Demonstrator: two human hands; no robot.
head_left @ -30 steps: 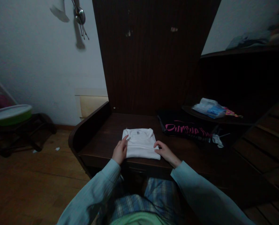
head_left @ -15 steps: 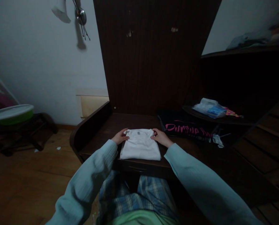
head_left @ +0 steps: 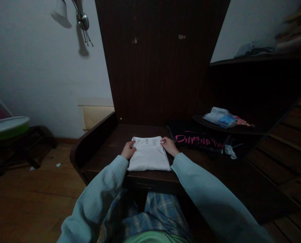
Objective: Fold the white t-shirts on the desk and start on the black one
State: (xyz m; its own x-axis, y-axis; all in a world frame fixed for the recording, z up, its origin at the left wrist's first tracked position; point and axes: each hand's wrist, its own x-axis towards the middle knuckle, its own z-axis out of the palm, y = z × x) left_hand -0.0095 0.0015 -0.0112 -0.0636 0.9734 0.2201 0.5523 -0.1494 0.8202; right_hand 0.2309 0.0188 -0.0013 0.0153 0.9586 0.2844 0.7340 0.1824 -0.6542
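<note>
A white T-shirt (head_left: 149, 157), folded into a neat rectangle, lies flat on the dark wooden desktop (head_left: 104, 152). Its neckline, with a small dark label print (head_left: 147, 141), faces away from me. My left hand (head_left: 128, 149) is at the shirt's upper left side, its bent fingers and thumb closed on the edge. At the upper right corner, my right hand (head_left: 169, 145) pinches the fabric between thumb and fingers. Both hands are partly over the shirt's sides, so the edges beneath them are hidden.
A dark folded garment (head_left: 198, 138) with pink lettering lies to the right. Above it, a small shelf (head_left: 198, 118) holds a plastic packet (head_left: 221, 118). A raised wooden side (head_left: 92, 135) bounds the desk on the left. Further left, a green-sided basin (head_left: 8, 130) rests on a low stand.
My view has turned slightly right. The shirt has shifted a little away from me. My left hand sits slightly lower along its side, while my right hand stays at the corner.
</note>
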